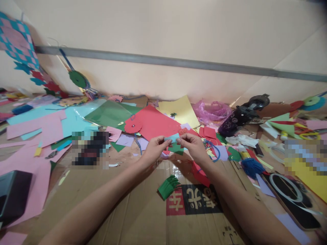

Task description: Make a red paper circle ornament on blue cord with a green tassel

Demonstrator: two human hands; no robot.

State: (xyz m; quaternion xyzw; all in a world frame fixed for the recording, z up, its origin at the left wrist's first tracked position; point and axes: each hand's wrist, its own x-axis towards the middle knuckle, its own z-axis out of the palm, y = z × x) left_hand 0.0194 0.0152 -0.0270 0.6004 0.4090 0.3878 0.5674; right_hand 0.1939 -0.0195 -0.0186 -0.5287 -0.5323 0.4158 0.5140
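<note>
Between my two hands is a small piece of light blue paper (172, 137), pinched at both ends. My left hand (156, 149) grips its left end with thumb and forefinger. At the right end, my right hand (193, 147) has its fingertips closed on the same paper. A scrap of green paper (176, 149) shows just below it; whether it is held or lies behind, I cannot tell. Nearer to me, a fringed green paper piece (168, 187) lies on the flattened cardboard (127, 207). Red paper (200, 173) lies partly hidden beside my right forearm.
Coloured sheets, including a large red sheet (155, 120), lie along the wall. A dark bottle (238, 117) leans at the back right. Blue yarn (252, 167) and a phone (291, 200) lie at the right. A dark box (15, 195) stands at the left.
</note>
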